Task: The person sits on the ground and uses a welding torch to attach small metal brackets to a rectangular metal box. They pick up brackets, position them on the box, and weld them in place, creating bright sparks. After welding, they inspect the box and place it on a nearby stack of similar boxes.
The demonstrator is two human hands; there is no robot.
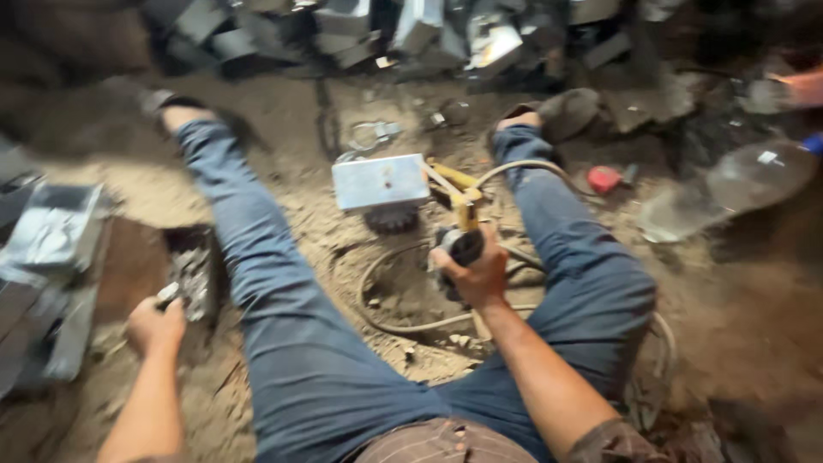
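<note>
Here, in the head view, the person sits on a dirt floor [283, 120] with legs spread. The right hand [476, 274] has its grip clamped on the dark handle of a yellow power tool [463, 219], which lies between the legs against a grey metal box [380, 182]. The left hand [154, 326] is closed on a small metal piece [167, 293] beside stacked metal boxes [51, 257].

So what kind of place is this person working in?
Probably a small metal workshop with a dirt floor. Piles of metal pieces lie about, and the right hand holds a yellow corded power tool beside a metal plate.
</note>
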